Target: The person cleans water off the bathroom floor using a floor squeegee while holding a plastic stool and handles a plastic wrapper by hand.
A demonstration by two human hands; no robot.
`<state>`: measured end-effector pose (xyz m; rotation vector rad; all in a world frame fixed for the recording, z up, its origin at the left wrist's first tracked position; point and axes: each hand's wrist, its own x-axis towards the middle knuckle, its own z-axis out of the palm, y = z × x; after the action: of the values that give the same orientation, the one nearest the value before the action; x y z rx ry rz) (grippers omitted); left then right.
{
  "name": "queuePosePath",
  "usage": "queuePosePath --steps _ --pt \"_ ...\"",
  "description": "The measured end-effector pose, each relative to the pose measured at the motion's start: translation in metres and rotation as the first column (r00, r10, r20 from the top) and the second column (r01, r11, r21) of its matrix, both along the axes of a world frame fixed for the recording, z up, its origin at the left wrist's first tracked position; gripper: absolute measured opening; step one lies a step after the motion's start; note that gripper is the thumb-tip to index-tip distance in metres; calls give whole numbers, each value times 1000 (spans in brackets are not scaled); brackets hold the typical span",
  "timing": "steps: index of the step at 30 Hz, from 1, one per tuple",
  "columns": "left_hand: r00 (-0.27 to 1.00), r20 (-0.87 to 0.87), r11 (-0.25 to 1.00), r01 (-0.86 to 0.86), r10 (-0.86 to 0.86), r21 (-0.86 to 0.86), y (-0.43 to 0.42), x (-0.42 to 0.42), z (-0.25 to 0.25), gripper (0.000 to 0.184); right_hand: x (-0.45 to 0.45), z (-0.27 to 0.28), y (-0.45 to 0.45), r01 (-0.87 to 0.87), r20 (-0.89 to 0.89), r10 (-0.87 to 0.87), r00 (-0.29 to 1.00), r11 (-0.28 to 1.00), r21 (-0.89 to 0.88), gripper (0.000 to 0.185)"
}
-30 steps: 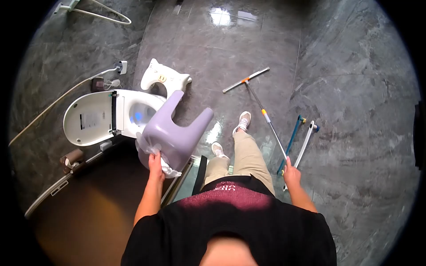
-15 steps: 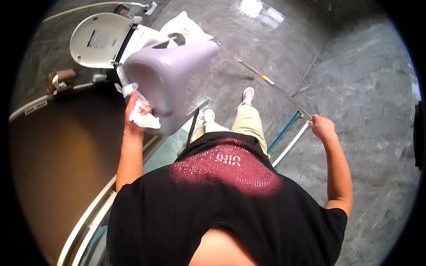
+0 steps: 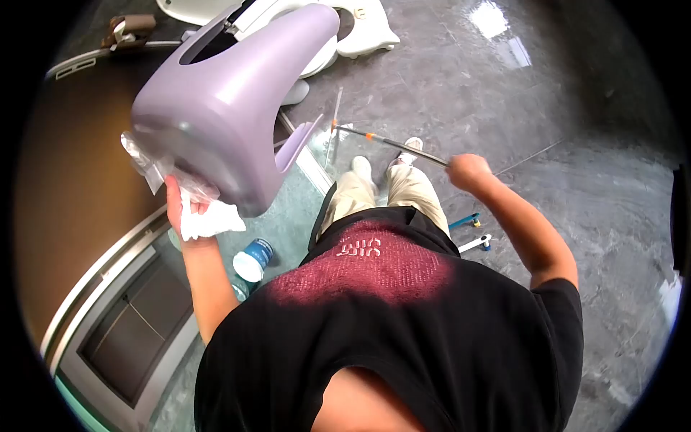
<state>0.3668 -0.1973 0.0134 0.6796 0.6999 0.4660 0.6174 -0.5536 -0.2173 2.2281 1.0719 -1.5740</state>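
Note:
My left hand (image 3: 193, 210) is closed round crumpled white tissue (image 3: 210, 221) and clear plastic film (image 3: 176, 175), and lies against a lilac plastic stool (image 3: 216, 101) that is tilted in the air. The fingers are partly hidden behind the tissue, and the stool's legs point up and to the right. In my right hand (image 3: 469, 173), a fist, is the upper end of a thin metal pole (image 3: 403, 147) with an orange joint. The pole slants to the left, down to a squeegee head (image 3: 336, 119) near my feet.
Beyond the stool are a toilet (image 3: 266, 16) and a white footstool (image 3: 371, 32). A blue and white tub (image 3: 253, 259) stands by my left forearm. A blue bar (image 3: 464, 221) and a white bar (image 3: 476, 243) are right of my legs. A brown holder (image 3: 129, 30) is at upper left.
The lilac stool has risen closer to the camera and moved left with my left hand. My right hand has swung the squeegee leftward. The view has turned, bringing the tub into sight.

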Motion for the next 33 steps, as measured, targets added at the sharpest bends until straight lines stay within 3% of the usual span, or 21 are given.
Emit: queuePosePath --steps 2,5,9,10,11,13,14,15,16,17,19,23,24,25,26,29,33 --pt "993 -114 996 -32 42 85 -19 -6 6 33 -19 -32 21 -150 36 146 989 981 124 20" --pt "994 -106 995 -28 38 97 -36 -12 4 34 -49 -65 55 -271 27 270 962 947 175 26" --pt "974 -121 981 -184 190 65 -59 -16 0 33 -70 -99 68 -279 147 267 952 958 68 30" --pt "971 -135 980 -194 199 55 -63 -17 3 33 -56 -100 65 -332 160 328 931 943 -4 30" --pt "963 -144 974 -222 228 51 -68 -13 3 33 -33 -94 59 -225 121 228 966 973 -41 30" --pt "948 -144 959 -279 285 57 -80 -22 0 33 5 -121 24 -263 192 289 938 953 -151 30" --pt "978 -50 978 -199 202 57 -82 -33 -4 33 30 -125 3 -277 212 301 930 951 -138 31" --pt "993 42 992 -111 109 65 -83 -45 -6 33 53 -109 -11 -321 228 359 905 928 -189 33" --pt "994 48 992 -105 102 65 -85 -55 -7 34 74 -116 -32 -242 279 295 914 948 -208 35" --pt "993 48 992 -109 106 66 -89 -52 -6 34 97 -96 -44 -283 279 336 899 935 -214 35" --pt "973 -37 970 -222 226 95 -95 -50 -3 33 130 -86 -72 -258 322 345 882 924 -284 28" --pt "966 -44 965 -251 255 81 -100 -51 -7 31 170 -67 -112 -250 463 327 824 943 -221 26" --pt "952 -115 956 -272 285 111 -99 -50 -8 28 177 -57 -110 -319 452 365 814 931 -178 30" --pt "932 -180 945 -291 315 147 -98 -50 -8 26 177 -44 -104 -385 447 401 800 914 -131 34" --pt "938 -157 946 -288 310 148 -98 -46 -7 26 174 -35 -98 -419 474 420 774 901 -114 28" --pt "866 -259 903 -401 428 150 -102 -44 -4 21 148 -12 -81 -408 453 396 799 910 -77 27" --pt "910 -196 926 -336 366 172 -97 -48 -8 17 85 -51 -54 -375 298 371 879 926 -48 27"
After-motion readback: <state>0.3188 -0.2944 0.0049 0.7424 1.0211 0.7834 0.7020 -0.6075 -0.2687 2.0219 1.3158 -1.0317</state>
